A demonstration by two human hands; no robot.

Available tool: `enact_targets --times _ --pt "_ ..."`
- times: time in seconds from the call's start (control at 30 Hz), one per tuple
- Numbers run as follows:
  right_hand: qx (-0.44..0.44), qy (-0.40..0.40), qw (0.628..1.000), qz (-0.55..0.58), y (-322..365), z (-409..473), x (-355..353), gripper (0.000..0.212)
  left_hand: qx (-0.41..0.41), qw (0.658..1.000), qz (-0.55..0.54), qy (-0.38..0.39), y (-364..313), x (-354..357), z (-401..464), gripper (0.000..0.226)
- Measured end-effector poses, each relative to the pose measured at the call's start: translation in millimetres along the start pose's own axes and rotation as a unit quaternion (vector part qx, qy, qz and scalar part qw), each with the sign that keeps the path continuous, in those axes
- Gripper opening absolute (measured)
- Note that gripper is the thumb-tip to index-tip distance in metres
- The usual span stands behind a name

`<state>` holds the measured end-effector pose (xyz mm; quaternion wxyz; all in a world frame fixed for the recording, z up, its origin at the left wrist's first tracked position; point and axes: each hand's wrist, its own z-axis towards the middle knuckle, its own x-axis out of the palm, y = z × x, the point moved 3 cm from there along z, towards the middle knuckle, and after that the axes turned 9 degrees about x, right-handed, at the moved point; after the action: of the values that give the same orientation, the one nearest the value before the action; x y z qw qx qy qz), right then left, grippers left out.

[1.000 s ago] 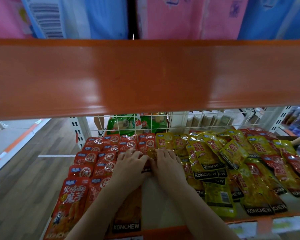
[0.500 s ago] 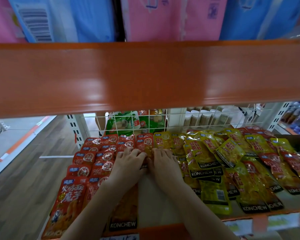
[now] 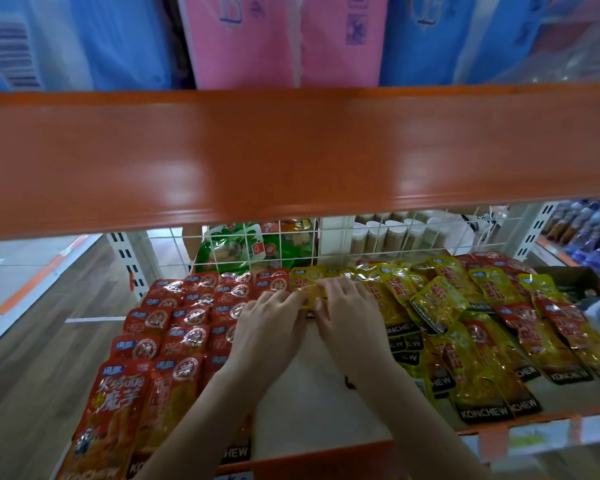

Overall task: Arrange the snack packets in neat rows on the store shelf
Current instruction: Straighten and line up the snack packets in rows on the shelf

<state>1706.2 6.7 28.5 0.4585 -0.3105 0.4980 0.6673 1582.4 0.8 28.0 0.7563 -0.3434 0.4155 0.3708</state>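
Note:
Red snack packets (image 3: 184, 323) lie in overlapping rows on the left of the shelf (image 3: 312, 403). Yellow snack packets (image 3: 437, 306) lie in a looser heap on the right, some askew. Between the two groups, near the back, lies one yellow packet (image 3: 307, 284). My left hand (image 3: 267, 327) and my right hand (image 3: 352, 320) rest side by side on its near end, fingers curled over its edge. The packet's lower part is hidden under my hands.
An orange upper shelf beam (image 3: 291, 154) blocks the view just above. A white wire grid (image 3: 361, 240) backs the shelf, with green packets (image 3: 236, 247) behind it. Mixed red-and-yellow packets (image 3: 548, 337) lie far right. Wooden floor (image 3: 49, 306) shows on the left.
Both hands have moved a little toward the back of the shelf, staying together on the yellow packet. The camera has shifted slightly.

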Motion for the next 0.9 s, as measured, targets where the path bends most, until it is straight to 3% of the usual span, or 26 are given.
enact_targets --times 0.23,0.47,0.9 --pt "0.091 -0.066 0.993 -0.043 -57.3 3.0 -31.0 0.033 -0.033 0.996 -0.081 0.002 -36.1 22.1 11.1 0.026" --pt "0.259 -0.035 0.963 -0.070 -106.0 -0.4 -31.5 0.057 -0.072 0.994 -0.087 -0.001 -58.1 51.2 27.8 0.027" --pt "0.263 -0.062 0.962 0.040 -125.3 -16.7 -18.8 0.063 -0.036 0.991 -0.128 -0.023 -58.1 74.1 24.3 0.030"
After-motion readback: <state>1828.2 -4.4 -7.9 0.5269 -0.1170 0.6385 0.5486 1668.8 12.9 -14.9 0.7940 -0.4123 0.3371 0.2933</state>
